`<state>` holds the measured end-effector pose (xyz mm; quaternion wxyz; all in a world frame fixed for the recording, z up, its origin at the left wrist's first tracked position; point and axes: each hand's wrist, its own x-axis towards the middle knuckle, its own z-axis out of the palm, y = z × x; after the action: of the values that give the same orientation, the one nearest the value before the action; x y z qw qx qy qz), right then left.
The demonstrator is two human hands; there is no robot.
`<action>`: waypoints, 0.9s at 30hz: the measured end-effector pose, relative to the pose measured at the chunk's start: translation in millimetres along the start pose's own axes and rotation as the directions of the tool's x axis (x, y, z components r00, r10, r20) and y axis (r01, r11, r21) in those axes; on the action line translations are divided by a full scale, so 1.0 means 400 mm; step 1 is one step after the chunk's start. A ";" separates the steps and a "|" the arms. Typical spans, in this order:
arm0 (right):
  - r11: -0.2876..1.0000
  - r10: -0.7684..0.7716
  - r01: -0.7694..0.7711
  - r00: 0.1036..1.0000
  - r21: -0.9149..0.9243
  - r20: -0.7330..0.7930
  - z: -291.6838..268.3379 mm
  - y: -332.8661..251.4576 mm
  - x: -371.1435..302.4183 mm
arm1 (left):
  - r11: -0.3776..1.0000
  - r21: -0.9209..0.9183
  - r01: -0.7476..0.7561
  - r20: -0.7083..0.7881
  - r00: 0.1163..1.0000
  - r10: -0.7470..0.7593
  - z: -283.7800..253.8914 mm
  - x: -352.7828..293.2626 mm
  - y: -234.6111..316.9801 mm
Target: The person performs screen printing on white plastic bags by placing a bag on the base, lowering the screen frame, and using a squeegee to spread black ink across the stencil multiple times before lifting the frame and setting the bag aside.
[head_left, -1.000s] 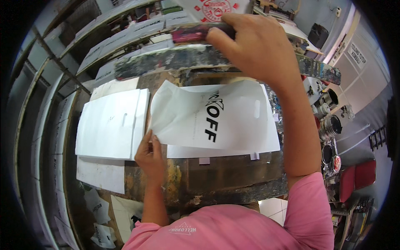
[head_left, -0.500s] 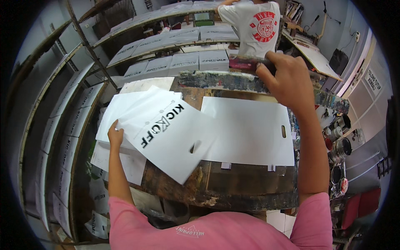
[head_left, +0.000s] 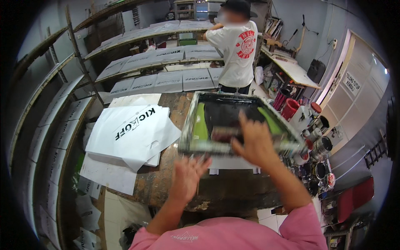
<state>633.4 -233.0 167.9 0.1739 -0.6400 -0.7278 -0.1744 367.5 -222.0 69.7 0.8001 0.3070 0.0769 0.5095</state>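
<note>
White printed bags (head_left: 131, 135) left of screen frame (head_left: 237, 123); paint cans (head_left: 318, 146) rt.

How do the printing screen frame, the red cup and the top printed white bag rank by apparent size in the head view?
1. Printing screen frame
2. Top printed white bag, close to the frame in spread, so that order is unsure
3. Red cup, clearly smallest, though it stands farther from the camera.
</note>
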 end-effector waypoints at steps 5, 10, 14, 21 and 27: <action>0.989 -0.101 0.045 0.907 0.144 0.408 0.179 -0.006 -0.227 | 0.932 -0.102 0.348 -0.463 0.813 -0.354 -0.128 -0.126 -0.083; 0.973 -0.027 -0.067 0.916 0.219 0.400 0.282 -0.038 -0.301 | 0.902 -0.011 0.432 -0.443 0.807 -0.391 -0.265 -0.150 -0.156; 0.978 -0.054 -0.015 0.946 0.209 0.321 0.352 -0.019 -0.273 | 0.887 0.019 0.462 -0.548 0.747 -0.378 -0.277 -0.165 -0.171; 0.978 -0.066 0.033 0.986 0.206 0.151 0.601 0.178 0.033 | 0.880 0.021 0.474 -0.540 0.746 -0.388 -0.292 -0.189 -0.167; 0.983 -0.068 0.052 0.994 0.175 0.087 0.766 0.330 0.322 | 0.914 -0.009 0.406 -0.453 0.813 -0.366 -0.321 -0.208 -0.171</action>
<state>739.6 41.1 -35.9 0.1893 -0.6077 -0.7664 -0.0861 324.9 -260.8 -87.8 0.8334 0.1950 0.3408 0.3890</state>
